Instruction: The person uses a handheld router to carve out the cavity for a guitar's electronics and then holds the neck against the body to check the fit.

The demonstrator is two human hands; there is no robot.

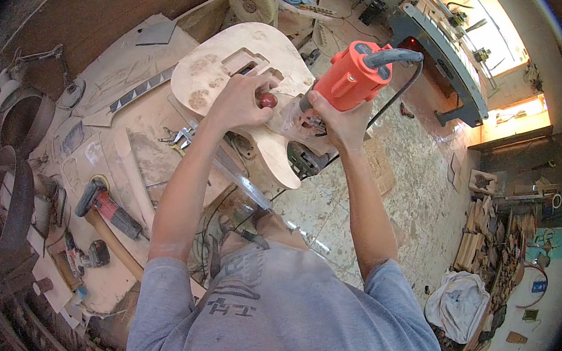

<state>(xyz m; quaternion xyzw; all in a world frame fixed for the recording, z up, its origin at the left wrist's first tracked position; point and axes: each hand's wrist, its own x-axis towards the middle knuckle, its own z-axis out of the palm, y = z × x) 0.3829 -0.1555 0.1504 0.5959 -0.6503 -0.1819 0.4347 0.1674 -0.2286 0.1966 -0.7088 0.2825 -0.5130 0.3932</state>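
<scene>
A pale wooden electric guitar body [201,54] with routed cavities lies over the edge of the bench. On its right side stands an orange trim router [351,80], upright, with a clear plastic base [291,119]. My left hand [239,102] curls round the red knob [269,99] at the left end of that base. My right hand [343,122] wraps the lower part of the router, thumb on the near side. The cutter is hidden from me by the base and fingers. A metal bar clamp [242,184] runs beneath the body towards me.
On the dusty bench [147,117] lie a guitar neck [140,92] with triangular inlays, a red power tool [110,207], a cordless drill [86,252] and sanding belts [8,198]. The router's cord [399,92] hangs to the right. Stacked wood [487,231] stands far right.
</scene>
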